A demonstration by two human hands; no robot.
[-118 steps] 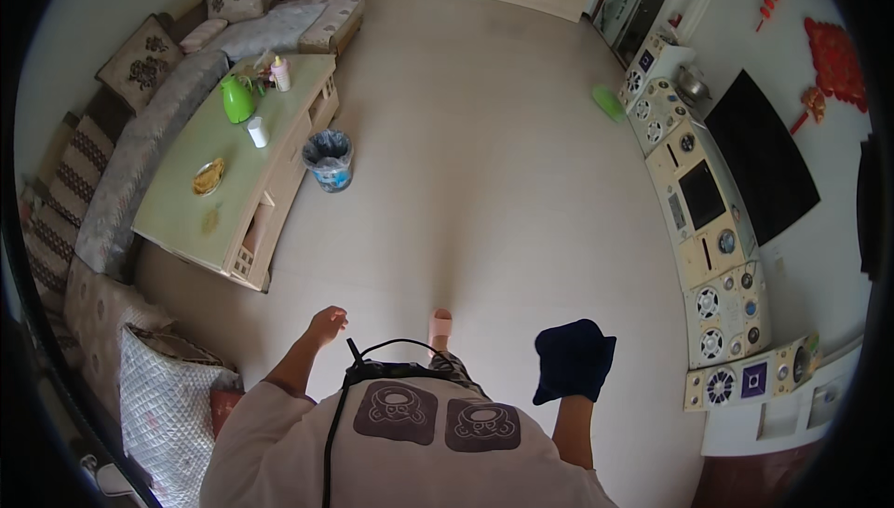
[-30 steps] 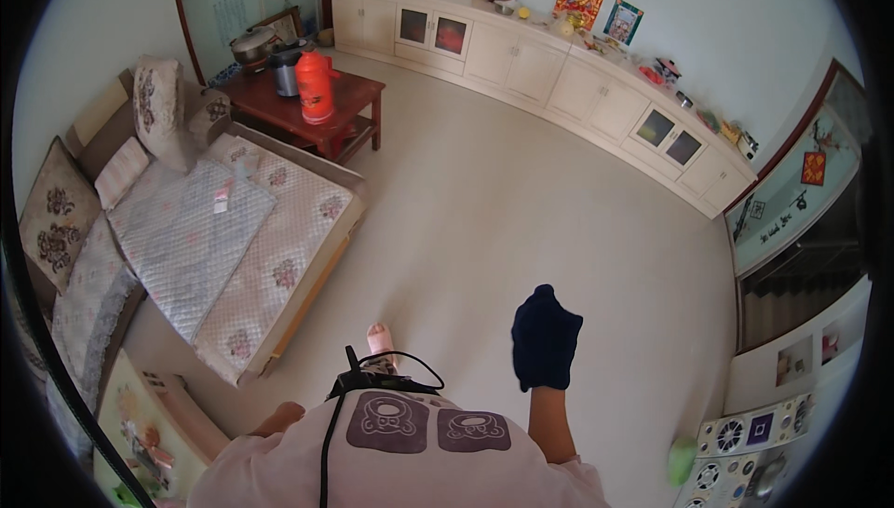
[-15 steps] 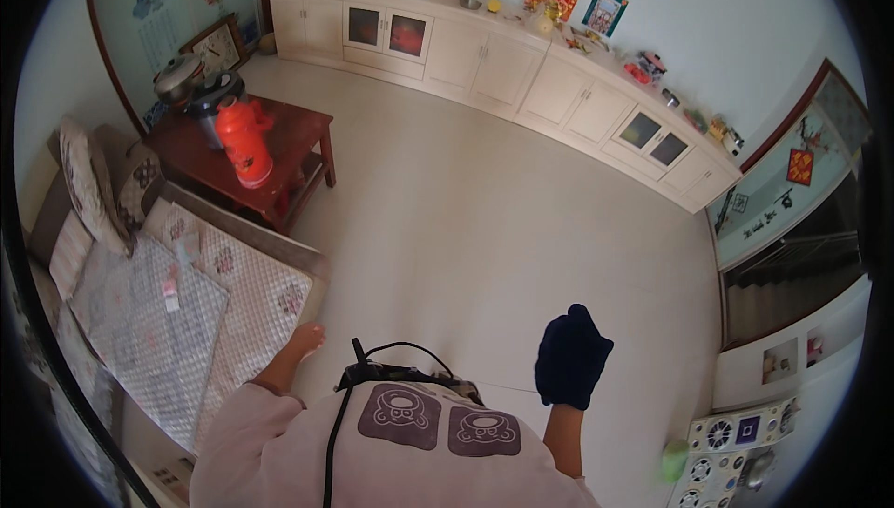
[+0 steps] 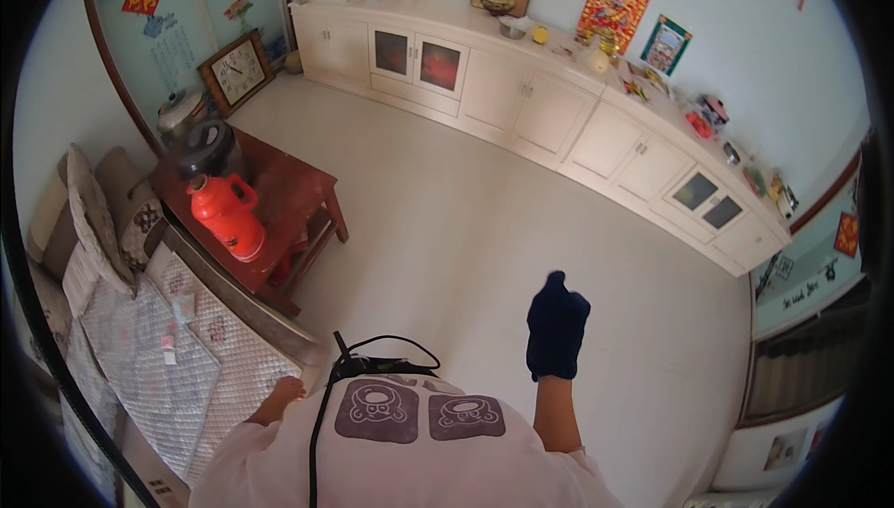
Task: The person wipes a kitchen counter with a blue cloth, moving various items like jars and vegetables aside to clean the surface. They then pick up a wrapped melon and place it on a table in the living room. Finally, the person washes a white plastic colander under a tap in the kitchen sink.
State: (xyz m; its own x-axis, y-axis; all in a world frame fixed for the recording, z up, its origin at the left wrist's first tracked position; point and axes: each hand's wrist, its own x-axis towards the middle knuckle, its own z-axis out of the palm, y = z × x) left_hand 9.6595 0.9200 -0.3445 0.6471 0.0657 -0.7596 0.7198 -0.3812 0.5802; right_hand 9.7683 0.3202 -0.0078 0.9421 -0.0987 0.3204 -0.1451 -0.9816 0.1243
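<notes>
Right hand (image 4: 556, 342) is covered, left hand (image 4: 287, 391) bare; how either's fingers stand cannot be told. Past the red table (image 4: 296, 176) runs a cream cabinet (image 4: 489, 89); the table's near side has a padded seat (image 4: 240, 354), beside the left hand; rightward, well apart, dark-blue cloth (image 4: 557, 317) covers the right hand; on the table stands a red thermos (image 4: 228, 217).

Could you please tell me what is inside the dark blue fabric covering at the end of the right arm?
The bare right forearm leads into the dark blue fabric covering. The right hand is presumably inside, but its fingers, and anything they may hold, are hidden.
</notes>
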